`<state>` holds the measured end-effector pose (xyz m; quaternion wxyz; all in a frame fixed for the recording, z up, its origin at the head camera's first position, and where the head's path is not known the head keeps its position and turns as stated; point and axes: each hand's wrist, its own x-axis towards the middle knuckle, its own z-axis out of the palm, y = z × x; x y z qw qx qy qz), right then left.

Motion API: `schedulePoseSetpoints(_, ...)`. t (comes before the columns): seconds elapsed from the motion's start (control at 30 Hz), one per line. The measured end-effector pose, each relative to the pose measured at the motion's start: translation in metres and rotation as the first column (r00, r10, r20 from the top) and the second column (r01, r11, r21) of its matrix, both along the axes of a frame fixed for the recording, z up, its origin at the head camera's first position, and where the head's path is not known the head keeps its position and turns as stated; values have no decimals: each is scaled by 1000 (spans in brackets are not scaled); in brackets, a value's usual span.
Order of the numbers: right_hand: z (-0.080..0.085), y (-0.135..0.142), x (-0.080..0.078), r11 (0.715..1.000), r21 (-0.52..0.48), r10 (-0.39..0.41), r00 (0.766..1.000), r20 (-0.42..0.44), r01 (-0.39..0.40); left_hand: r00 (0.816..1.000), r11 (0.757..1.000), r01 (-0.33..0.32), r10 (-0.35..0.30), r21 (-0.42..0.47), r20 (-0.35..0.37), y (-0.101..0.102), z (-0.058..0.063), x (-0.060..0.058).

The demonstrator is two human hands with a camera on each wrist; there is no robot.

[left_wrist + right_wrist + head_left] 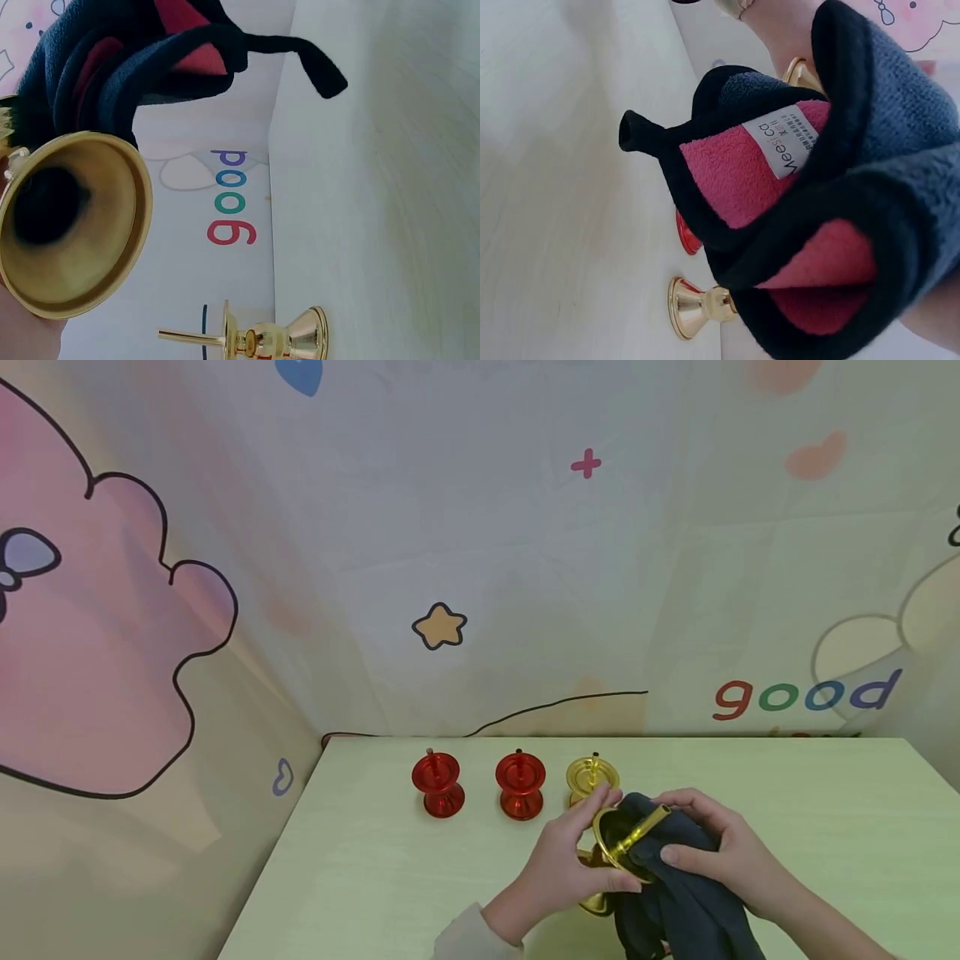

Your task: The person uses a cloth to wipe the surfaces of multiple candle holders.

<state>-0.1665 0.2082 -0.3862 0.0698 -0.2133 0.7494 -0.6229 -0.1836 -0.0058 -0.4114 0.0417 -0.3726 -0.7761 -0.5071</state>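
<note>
My left hand (555,864) grips a gold candle holder (617,843) by its dish, fingers along the upper rim and thumb at the lower side. The holder is tilted, and a thin gold tube sticks out of its dish toward the right. In the left wrist view its hollow flared foot (112,217) faces the camera. My right hand (723,852) holds a dark blue cloth (690,906) bunched against the dish, partly covering it. The right wrist view shows the cloth's pink underside (727,176), a white label (782,142) and a hanging loop (641,135).
Another gold holder (592,770) stands upright just behind my left fingertips, partly hidden. Two red holders, one at the left (438,777) and one nearer the middle (521,777), stand in line with it on the pale table (360,877). A printed cloth backdrop (510,568) rises behind the table's back edge.
</note>
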Motion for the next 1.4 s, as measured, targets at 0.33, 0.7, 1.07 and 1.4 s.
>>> schedulePoseSetpoints(0.33, 1, -3, 2, 992, 4, -122, 992, -4, 122, 979, 979, -139, 158, 148, -127, 6, -9, 6)
schedulePoseSetpoints(0.7, 0, 2, 2, 999, -39, -1, 999, -38, -1, 991, 995, 96, -95, 7, -96, -6, 10, 1)
schedulePoseSetpoints(1.07, -4, 1, 0, 991, -51, -121, 988, 95, 126, 953, 993, -86, 107, 85, -284, 3, -7, 2)
schedulePoseSetpoints(1.4, -9, -3, 2, 982, -58, -163, 967, 195, 177, 781, 961, -275, 232, 14, -579, 14, -15, 7)
